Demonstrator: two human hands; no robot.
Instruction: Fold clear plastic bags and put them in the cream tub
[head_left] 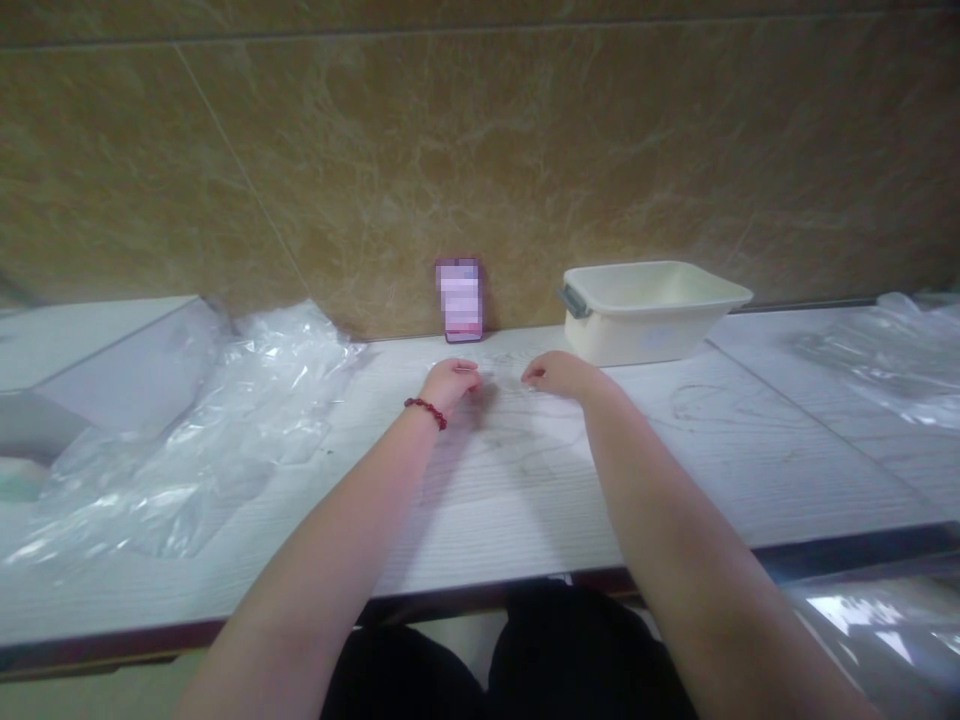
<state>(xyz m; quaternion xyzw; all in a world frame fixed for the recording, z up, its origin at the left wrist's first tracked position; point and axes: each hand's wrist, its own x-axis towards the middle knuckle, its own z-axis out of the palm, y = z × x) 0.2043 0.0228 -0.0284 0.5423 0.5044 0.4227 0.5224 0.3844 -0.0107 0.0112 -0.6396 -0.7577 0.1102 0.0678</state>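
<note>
Cream-coloured rectangular plastic box (641,335), which has a grey clip (574,302) at its left end, stands upright near the back edge of the white wood-grain table (735,450), right of the middle. In the head view, its long axis runs along this back edge. From the right hand (559,375) it lies to the right and toward the back edge; the right hand is just beside it and is clearly the nearer one. The right hand has its fingers bent, with the tips close together; I cannot tell if they pinch something thin and clear. The left hand (452,382) has its fingers curved toward the right hand, and also here I cannot tell whether anything is held. A dark-framed rectangular phone (463,300) leans upright at the back edge, near the left hand. The inside of the box is open at the top, but its bottom is hidden, so its content cannot be told. Crumpled clear plastic bags (225,440) lie toward the left end of the table, beside a greyish-white angular carton (135,360); what this carton contains, I cannot see
</note>
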